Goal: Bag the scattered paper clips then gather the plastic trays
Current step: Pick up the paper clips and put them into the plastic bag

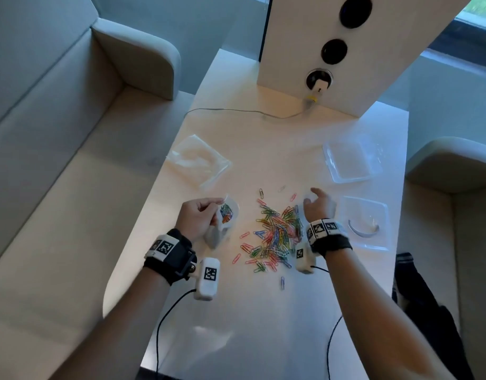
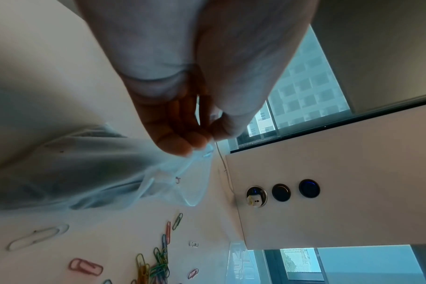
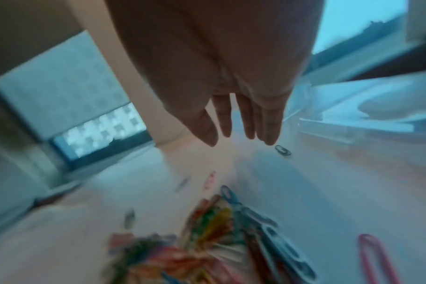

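A heap of coloured paper clips (image 1: 274, 235) lies on the pale table (image 1: 263, 325) between my hands; the right wrist view shows the clips (image 3: 207, 240) blurred. My left hand (image 1: 199, 215) pinches the rim of a small clear bag (image 1: 225, 218) with some clips inside, left of the heap; the bag (image 2: 110, 173) hangs below the fingertips (image 2: 182, 146). My right hand (image 1: 317, 204) hovers over the heap's far right edge, its fingers (image 3: 246, 123) straight and empty. Two clear plastic trays sit right of it: one near (image 1: 368, 223), one farther (image 1: 351, 160).
A stack of clear bags (image 1: 198, 160) lies at the table's far left. A white box (image 1: 332, 50) with round sockets stands at the back, a cable (image 1: 236, 111) running from it. Sofas flank the table. Stray clips (image 1: 282, 282) lie around the heap.
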The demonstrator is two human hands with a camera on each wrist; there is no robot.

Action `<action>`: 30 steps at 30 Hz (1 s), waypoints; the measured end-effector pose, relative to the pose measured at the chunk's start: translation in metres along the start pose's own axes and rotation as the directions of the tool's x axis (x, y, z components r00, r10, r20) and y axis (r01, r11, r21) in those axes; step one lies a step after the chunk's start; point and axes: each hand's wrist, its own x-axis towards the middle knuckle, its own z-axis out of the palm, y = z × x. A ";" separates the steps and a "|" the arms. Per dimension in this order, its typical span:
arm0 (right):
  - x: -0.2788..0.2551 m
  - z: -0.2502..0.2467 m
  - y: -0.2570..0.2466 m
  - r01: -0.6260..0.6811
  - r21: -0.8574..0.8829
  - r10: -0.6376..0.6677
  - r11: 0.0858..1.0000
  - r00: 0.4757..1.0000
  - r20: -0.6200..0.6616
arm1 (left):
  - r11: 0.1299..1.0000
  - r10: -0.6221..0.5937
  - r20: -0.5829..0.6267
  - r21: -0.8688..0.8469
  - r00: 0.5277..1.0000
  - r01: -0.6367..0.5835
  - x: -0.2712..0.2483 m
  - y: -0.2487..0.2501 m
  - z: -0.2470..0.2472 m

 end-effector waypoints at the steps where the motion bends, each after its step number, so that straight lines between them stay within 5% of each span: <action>1: 0.003 0.006 0.002 -0.005 -0.050 0.006 0.999 1.000 0.023 | 1.000 0.000 0.008 -0.005 1.000 0.000 0.000 0.001 -0.001; 7: -0.001 0.060 -0.019 0.140 -0.303 -0.090 0.943 0.981 0.174 | 1.000 -0.006 0.018 -0.007 1.000 0.006 0.000 0.001 -0.005; 13: -0.038 0.075 -0.042 0.546 -0.395 -0.392 0.739 0.825 0.407 | 1.000 -0.017 0.027 -0.013 0.999 0.017 -0.001 -0.001 -0.002; 19: -0.059 0.068 -0.012 0.692 -0.442 -0.491 0.571 0.719 0.493 | 0.999 -0.044 0.011 -0.013 0.999 0.044 -0.004 -0.007 0.006; 22: -0.066 0.063 0.001 0.733 -0.392 -0.600 0.556 0.680 0.420 | 0.999 -0.041 0.017 0.010 0.999 0.040 -0.010 -0.006 0.017; 26: -0.070 0.056 0.004 0.727 -0.331 -0.603 0.601 0.685 0.409 | 0.998 -0.041 0.013 0.038 0.999 0.041 -0.016 -0.007 0.028; 30: -0.065 0.044 0.010 0.422 0.016 -0.418 0.907 0.892 0.171 | 0.996 -0.059 -0.010 0.065 0.998 0.060 -0.017 -0.009 0.032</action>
